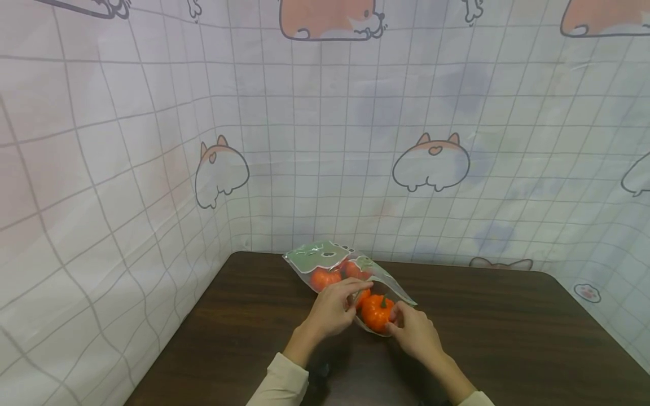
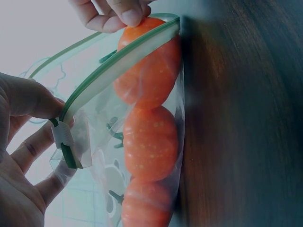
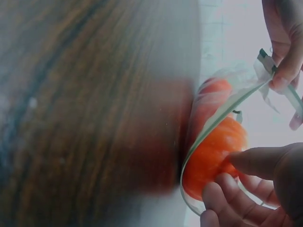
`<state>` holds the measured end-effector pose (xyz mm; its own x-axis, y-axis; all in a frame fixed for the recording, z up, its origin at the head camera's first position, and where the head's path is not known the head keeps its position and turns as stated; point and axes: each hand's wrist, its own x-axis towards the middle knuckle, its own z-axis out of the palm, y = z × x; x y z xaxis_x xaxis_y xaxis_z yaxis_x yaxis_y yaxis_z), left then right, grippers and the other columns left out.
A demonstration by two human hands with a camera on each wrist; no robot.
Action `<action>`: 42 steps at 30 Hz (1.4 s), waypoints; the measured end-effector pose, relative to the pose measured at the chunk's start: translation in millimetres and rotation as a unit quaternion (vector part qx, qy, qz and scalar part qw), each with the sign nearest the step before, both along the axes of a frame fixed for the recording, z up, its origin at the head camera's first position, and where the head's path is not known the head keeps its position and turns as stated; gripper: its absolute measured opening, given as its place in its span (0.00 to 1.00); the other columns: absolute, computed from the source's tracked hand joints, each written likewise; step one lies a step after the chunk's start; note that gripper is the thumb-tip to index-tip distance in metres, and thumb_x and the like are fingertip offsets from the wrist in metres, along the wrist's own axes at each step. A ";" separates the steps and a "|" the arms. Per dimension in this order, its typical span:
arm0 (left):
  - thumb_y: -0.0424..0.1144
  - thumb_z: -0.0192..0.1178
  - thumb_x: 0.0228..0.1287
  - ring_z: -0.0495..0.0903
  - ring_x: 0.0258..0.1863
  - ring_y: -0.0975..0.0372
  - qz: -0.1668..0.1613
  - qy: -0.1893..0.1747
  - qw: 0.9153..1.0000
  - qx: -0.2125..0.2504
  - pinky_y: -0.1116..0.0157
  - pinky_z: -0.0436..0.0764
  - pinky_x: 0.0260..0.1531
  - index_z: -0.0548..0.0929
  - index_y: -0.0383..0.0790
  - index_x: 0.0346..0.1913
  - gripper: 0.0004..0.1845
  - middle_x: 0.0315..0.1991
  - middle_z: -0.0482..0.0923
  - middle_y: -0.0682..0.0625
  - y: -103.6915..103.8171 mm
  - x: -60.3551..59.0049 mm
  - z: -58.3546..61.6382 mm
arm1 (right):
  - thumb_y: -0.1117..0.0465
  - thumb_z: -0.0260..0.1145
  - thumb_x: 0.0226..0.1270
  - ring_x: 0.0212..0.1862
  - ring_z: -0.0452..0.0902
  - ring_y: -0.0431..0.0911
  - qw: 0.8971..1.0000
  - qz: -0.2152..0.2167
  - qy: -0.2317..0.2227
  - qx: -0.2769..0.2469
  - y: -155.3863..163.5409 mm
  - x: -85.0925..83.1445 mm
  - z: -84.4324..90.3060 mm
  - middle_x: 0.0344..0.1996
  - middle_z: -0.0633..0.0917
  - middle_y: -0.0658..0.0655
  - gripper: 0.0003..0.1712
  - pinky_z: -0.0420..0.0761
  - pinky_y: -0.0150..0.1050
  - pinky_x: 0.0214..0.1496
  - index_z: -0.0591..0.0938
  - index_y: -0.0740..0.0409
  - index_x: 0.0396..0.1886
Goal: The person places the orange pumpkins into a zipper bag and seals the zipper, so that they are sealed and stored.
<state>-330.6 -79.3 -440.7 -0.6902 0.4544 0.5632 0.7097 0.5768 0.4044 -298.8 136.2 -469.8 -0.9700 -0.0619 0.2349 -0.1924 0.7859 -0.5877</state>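
Note:
A clear zip bag (image 1: pixel 317 256) with a green seal lies on the dark wooden table (image 1: pixel 508 338), its mouth facing me. Inside are small orange pumpkins (image 2: pixel 151 144). My left hand (image 1: pixel 355 290) pinches the slider end of the bag's green rim (image 2: pixel 118 66) between thumb and fingers, holding the mouth apart. My right hand (image 1: pixel 393 321) curls its thumb and fingers round one pumpkin (image 1: pixel 377 313) that sits right at the mouth, partly inside the rim (image 3: pixel 213 123). In the right wrist view my right hand (image 3: pixel 222 175) grips this pumpkin (image 3: pixel 213 151) from below.
A white gridded sheet with cartoon dogs (image 1: pixel 431 163) walls the table at the back and on the left side (image 1: pixel 101 197). The tabletop (image 1: pixel 228 338) spreads brown to either side of the bag; its far right corner (image 1: pixel 550 279) is rounded.

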 end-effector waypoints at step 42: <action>0.28 0.64 0.58 0.86 0.52 0.60 0.013 0.033 0.994 -0.102 0.72 0.76 0.32 0.84 0.53 0.63 0.29 0.62 0.83 0.54 16.0 8.5 -1.0 | 0.58 0.70 0.68 0.32 0.81 0.42 0.996 0.021 -0.020 -0.082 18.1 -13.1 8.4 0.41 0.88 0.56 0.11 0.79 0.38 0.31 0.81 0.56 0.46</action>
